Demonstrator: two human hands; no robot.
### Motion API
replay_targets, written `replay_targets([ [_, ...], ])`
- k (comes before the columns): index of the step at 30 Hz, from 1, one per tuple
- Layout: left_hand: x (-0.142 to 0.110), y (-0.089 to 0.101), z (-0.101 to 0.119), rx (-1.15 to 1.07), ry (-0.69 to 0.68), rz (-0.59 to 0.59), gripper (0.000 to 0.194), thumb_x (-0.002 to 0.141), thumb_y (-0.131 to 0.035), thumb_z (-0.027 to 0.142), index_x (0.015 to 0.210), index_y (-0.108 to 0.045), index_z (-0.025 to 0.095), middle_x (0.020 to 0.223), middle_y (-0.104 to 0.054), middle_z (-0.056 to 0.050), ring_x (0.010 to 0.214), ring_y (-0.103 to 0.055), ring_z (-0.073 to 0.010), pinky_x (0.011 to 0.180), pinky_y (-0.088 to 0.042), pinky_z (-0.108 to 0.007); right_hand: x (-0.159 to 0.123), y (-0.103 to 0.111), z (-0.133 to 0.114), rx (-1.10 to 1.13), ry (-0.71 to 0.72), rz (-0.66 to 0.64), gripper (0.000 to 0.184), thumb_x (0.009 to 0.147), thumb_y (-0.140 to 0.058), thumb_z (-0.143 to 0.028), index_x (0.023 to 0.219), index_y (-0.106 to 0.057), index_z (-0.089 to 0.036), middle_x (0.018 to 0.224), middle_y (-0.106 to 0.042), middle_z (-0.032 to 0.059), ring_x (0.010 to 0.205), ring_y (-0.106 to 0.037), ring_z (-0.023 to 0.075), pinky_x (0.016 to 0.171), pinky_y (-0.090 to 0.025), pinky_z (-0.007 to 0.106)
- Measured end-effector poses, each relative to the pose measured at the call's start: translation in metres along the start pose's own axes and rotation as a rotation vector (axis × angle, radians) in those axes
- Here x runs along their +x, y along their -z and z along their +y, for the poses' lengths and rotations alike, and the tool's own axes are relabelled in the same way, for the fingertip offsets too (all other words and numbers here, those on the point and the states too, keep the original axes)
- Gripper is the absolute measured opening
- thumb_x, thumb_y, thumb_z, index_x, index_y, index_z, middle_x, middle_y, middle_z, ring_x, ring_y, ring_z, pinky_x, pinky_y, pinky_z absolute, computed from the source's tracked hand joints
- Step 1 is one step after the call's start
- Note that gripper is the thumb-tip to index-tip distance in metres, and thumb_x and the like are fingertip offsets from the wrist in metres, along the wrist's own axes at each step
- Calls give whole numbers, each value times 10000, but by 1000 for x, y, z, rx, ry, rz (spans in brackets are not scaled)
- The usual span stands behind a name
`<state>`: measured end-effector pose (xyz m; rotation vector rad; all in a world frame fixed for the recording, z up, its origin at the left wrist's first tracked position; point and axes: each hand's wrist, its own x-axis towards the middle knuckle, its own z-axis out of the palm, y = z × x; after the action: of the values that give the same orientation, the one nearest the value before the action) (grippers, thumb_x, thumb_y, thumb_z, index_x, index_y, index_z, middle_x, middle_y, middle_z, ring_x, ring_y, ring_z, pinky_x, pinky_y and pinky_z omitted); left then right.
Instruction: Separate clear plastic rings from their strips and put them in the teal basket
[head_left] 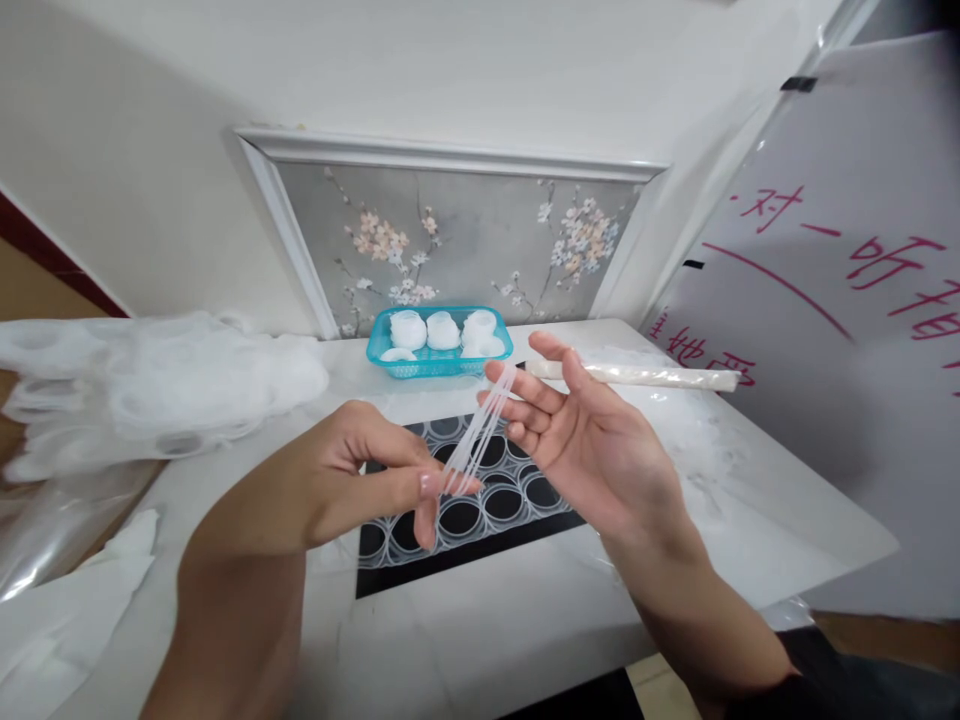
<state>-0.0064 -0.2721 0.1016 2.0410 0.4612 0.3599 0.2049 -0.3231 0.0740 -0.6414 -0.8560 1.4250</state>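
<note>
Several thin, translucent white bands (480,430) are drawn out between my two hands. My left hand (375,480) pinches their lower end between thumb and fingers. At the upper end they pass over the fingertips of my right hand (592,420), which is turned palm up with its thumb raised away from the bands. Below the hands lies a black mat (469,555) bearing rows of clear round rings (459,517); my hands partly cover it. Behind it, a blue plastic basket (439,367) holds several white, ring-shaped stacks (443,330).
A large heap of translucent white rings (202,375) occupies the table's left side. A long whitish wrapped stick (667,377) lies behind my right hand, beside clear plastic film (697,440). A whiteboard with red writing (840,300) stands at right; a wall with a framed flower panel (480,235) rises behind.
</note>
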Motion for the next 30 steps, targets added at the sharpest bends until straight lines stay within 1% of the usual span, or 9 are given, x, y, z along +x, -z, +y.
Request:
replay_targets([
  [5, 1, -4, -1, -1, -10, 54, 319, 878, -513, 268, 670, -746, 208, 641, -708, -20, 625, -640, -115, 701, -533, -201, -1, -1, 0, 4, 8, -17, 257, 930, -479, -440, 1112, -563, -280, 1034, -713, 23, 957, -679, 176, 721, -552, 275],
  [13, 1, -3, -1, 38, 15, 18, 330, 879, -502, 293, 670, -747, 219, 620, -694, -14, 585, -614, -112, 676, -533, -219, -4, 0, 0, -89, 32, -40, 300, 950, -421, -464, 1171, -534, -294, 1088, -698, 14, 1024, -658, 166, 745, -548, 257],
  [18, 1, -2, -5, 11, 35, -17, 332, 894, -501, 323, 705, -754, 218, 650, -707, -17, 617, -623, -125, 787, -531, -267, -7, 0, -1, -132, 32, -32, 318, 959, -387, -477, 1190, -524, -307, 1103, -692, 9, 1050, -649, 174, 766, -550, 277],
  [22, 1, -2, -8, -7, 87, -50, 383, 924, -453, 354, 736, -762, 229, 678, -712, -18, 684, -634, -138, 877, -496, -298, -8, 0, -1, -129, 37, -36, 320, 967, -372, -464, 1196, -524, -298, 1093, -697, 16, 1047, -652, 176, 786, -548, 290],
  [23, 2, -2, -8, 7, 107, -46, 396, 928, -442, 361, 731, -761, 232, 681, -709, -14, 679, -628, -134, 863, -495, -292, -8, 0, -1, -128, 39, -38, 321, 967, -374, -462, 1198, -524, -295, 1093, -697, 20, 1043, -654, 178, 790, -547, 295],
  [24, 3, -4, -8, 37, 136, -29, 410, 927, -437, 370, 711, -756, 233, 668, -701, -9, 653, -615, -127, 815, -500, -276, -7, 0, -1, -126, 40, -40, 322, 968, -374, -460, 1199, -524, -293, 1093, -698, 23, 1038, -656, 180, 796, -547, 302],
  [26, 6, -8, -9, 134, 221, 48, 445, 911, -448, 406, 610, -717, 218, 561, -634, 4, 529, -540, -104, 610, -476, -228, -6, 0, 0, -121, 33, -37, 324, 972, -364, -453, 1197, -526, -288, 1087, -701, 27, 1029, -660, 184, 812, -545, 319],
  [28, 11, -13, -12, 229, 330, 170, 491, 880, -477, 452, 488, -614, 190, 434, -488, 24, 407, -393, -78, 420, -329, -211, -4, -1, 2, -114, 13, -31, 328, 975, -351, -446, 1189, -533, -276, 1077, -705, 37, 1024, -661, 190, 827, -541, 335],
  [30, 16, -18, -16, 284, 397, 278, 525, 846, -511, 487, 427, -495, 172, 394, -338, 44, 372, -262, -62, 371, -189, -225, 0, 0, 5, -102, -6, -33, 323, 975, -356, -438, 1175, -541, -264, 1073, -708, 48, 1028, -660, 195, 836, -536, 339],
])
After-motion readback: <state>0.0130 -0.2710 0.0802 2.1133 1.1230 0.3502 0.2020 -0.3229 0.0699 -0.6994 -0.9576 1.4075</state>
